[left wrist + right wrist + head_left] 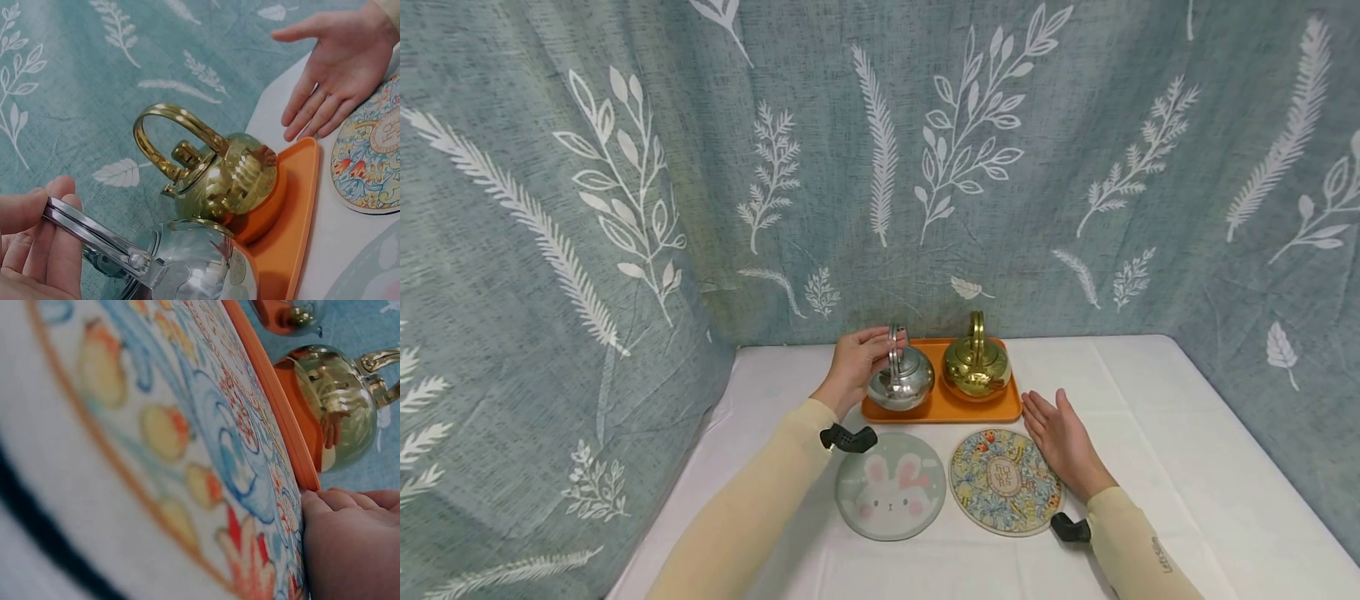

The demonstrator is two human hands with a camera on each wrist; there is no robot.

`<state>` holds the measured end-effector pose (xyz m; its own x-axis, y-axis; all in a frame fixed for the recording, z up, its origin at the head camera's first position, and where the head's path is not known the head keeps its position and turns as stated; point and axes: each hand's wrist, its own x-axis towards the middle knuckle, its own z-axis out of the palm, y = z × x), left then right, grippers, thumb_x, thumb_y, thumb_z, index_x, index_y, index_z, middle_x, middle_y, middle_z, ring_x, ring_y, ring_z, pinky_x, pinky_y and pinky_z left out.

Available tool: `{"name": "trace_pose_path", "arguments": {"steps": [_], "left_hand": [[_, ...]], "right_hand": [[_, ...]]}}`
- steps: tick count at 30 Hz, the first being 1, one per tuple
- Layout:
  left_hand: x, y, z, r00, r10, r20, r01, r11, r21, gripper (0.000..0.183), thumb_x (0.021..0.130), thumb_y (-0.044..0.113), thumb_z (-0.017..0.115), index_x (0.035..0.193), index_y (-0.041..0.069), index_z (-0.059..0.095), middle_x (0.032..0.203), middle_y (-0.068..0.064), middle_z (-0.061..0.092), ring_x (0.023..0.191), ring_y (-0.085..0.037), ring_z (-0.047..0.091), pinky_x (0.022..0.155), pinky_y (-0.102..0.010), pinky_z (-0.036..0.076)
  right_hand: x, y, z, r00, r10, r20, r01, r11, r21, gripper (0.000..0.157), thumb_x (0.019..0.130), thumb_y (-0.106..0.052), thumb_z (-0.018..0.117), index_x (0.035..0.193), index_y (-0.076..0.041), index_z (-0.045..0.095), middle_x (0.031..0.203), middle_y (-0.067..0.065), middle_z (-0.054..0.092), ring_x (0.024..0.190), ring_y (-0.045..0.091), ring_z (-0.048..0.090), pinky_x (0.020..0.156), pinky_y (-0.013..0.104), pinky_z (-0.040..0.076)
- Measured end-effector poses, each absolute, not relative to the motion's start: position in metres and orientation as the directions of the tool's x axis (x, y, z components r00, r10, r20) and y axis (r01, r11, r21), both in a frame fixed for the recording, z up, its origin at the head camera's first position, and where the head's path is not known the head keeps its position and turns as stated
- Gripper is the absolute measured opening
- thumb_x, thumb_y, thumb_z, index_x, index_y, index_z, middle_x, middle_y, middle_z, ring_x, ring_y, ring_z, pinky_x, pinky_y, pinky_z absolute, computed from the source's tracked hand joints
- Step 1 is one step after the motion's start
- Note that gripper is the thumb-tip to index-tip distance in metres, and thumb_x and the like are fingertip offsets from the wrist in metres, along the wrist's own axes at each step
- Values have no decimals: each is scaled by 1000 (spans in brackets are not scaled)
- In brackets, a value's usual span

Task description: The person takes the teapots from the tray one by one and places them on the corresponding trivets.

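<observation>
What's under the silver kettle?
The orange tray; its near rim shows. The silver kettle hides the patch directly below its base, so contact can't be confirmed.

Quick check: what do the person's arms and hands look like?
The left hand and right hand are bare. Cream sleeves reach both wrists; the right sleeve bears small dark lettering. A small black device sits at each wrist.

Silver kettle [904, 387], frame centre, mirror-shiny; gold kettle [976, 375], right of centre, shiny yellow-gold; tray [942, 408], centre, plain orange; bunny mat [891, 487], lower centre, grey-green, white face, pink ears and cheeks; floral mat [1006, 483], lower right of centre, blue-yellow-red; tablecloth [1165, 433], lower right, white; curtain [835, 167], top, teal-grey, white leaf prints.
</observation>
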<state>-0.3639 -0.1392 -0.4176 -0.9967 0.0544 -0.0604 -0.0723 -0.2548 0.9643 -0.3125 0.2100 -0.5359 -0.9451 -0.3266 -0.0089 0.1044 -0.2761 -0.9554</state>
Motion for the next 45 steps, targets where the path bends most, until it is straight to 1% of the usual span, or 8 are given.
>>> {"name": "trace_pose_path", "arguments": {"steps": [5,12,16,22,28,35,45], "left_hand": [[-361,-139,-415,-997,58,-47,-61,-268,961,48,107,-6,63,154,-7,53,136,-23,71,111,-20,77,99,-33,61],[-356,-140,-412,-997,61,-53,-68,-261,963,47,107,-5,64,153,-6,54,132,-21,73,107,-17,78,94,-29,63],[-352,-142,-410,-996,60,-62,-76,-265,961,47,107,-5,65,152,-5,55,129,-19,75,104,-16,79,92,-28,63],[-347,-142,-407,-995,75,-68,-88,-294,952,44,107,-5,65,150,-6,57,129,-20,75,102,-15,79,93,-28,63],[-343,-141,-405,-995,70,-71,-89,-299,950,44,106,-6,65,150,-6,57,126,-18,76,101,-15,79,91,-27,63],[-340,-138,-402,-995,87,-55,-80,-309,948,45,106,-6,65,151,-6,55,128,-19,75,102,-16,79,94,-29,63],[-336,-139,-403,-995,90,-52,-78,-303,950,46,106,-7,64,151,-7,54,131,-20,73,104,-16,78,94,-29,63]], "right_hand": [[-312,211,-536,-946,-324,-3,98,-278,-956,100,111,-72,18,169,4,-13,179,20,-11,165,33,-6,134,41,0],[-312,210,-535,-945,-326,6,91,-280,-956,99,111,-71,18,169,4,-13,179,20,-11,165,33,-7,134,41,0],[-312,211,-535,-942,-334,18,79,-274,-959,98,112,-70,17,168,4,-14,179,20,-12,165,33,-7,134,42,0],[-312,212,-534,-945,-328,11,81,-267,-960,98,111,-71,18,169,1,-14,179,18,-11,165,31,-6,134,42,2],[-313,211,-534,-944,-329,6,86,-265,-960,98,111,-71,18,169,2,-14,179,18,-11,165,32,-6,134,42,2],[-312,212,-535,-945,-326,5,85,-260,-962,98,111,-71,17,169,2,-14,179,18,-11,165,32,-6,134,42,2],[-312,211,-537,-947,-321,-1,88,-258,-962,100,111,-73,18,169,2,-13,179,18,-11,165,32,-5,134,42,2]]}}
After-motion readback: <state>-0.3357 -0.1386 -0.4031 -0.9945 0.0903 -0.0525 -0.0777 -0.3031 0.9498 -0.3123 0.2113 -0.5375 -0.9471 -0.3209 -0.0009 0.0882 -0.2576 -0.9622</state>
